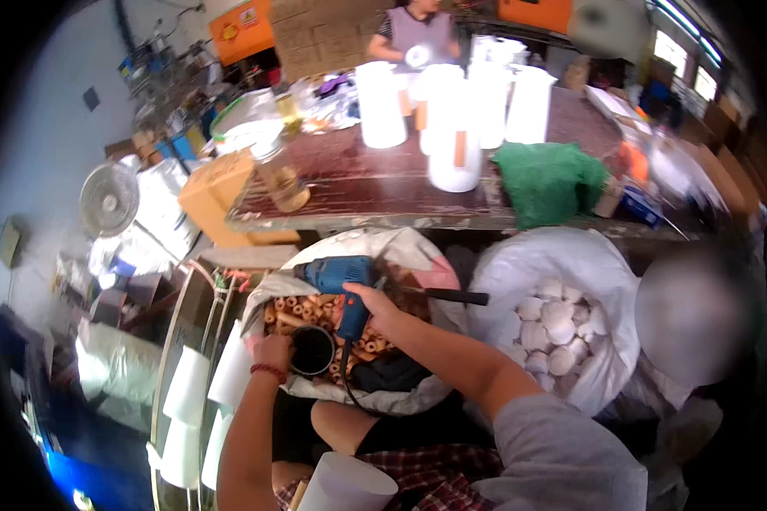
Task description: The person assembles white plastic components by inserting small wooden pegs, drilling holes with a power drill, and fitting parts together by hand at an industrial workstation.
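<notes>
My right hand is closed round the grip of a blue power drill, with its black side handle sticking out to the right. The drill is above an open sack of tan, hollow wooden pieces. My left hand is closed at the rim of a round black cup, whose dark opening faces up. The drill's cord runs down past the cup. Dark cloth lies on the wooden pieces. Across my lap leans a white cylinder.
On the dark red table ahead stand several white jugs, a bottle of yellowish liquid and a green cloth. A sack of white round pieces is at my right. White cylinders fill a rack at left. A person is beyond the table.
</notes>
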Demonstrator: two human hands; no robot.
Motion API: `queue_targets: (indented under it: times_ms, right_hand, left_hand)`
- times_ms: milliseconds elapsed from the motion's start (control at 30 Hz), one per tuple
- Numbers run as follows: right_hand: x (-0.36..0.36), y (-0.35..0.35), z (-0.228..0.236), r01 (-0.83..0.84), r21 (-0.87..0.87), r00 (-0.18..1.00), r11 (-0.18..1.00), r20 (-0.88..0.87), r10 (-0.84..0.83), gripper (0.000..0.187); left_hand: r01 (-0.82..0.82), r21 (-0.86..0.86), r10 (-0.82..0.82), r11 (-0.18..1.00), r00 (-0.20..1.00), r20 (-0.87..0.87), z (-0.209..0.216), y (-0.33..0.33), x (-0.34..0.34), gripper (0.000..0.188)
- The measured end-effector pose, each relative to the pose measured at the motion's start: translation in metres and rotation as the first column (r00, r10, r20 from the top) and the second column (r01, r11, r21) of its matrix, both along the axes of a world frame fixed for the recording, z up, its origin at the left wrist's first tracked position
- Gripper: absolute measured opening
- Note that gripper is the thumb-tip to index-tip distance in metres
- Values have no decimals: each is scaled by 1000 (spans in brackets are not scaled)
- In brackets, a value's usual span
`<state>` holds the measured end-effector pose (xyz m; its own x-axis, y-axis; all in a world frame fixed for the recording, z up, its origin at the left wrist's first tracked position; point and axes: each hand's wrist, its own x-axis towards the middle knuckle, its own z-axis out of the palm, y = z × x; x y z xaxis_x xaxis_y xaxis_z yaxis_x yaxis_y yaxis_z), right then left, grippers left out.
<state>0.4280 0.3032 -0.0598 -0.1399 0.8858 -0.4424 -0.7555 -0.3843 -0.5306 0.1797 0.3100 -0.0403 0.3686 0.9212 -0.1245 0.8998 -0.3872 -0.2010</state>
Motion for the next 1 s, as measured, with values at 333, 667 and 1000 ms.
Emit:
queue_targets:
  times_ms: [333, 667, 1000]
  right_hand:
    - [70, -106, 90, -177, 82, 913, 981, 387, 132, 30]
    - [29, -167, 80, -538, 93, 797, 838, 379, 470, 26]
    - [-23, -184, -16, -804, -73, 568, 590, 196, 799, 55]
  left_hand:
    - [-100, 182, 39, 978, 949, 312, -9, -34, -15, 21]
    - [-345, -442, 505, 828, 116, 855, 13, -195, -180, 14]
    - [-492, -607, 516, 625, -324, 793, 6, -335, -205, 26]
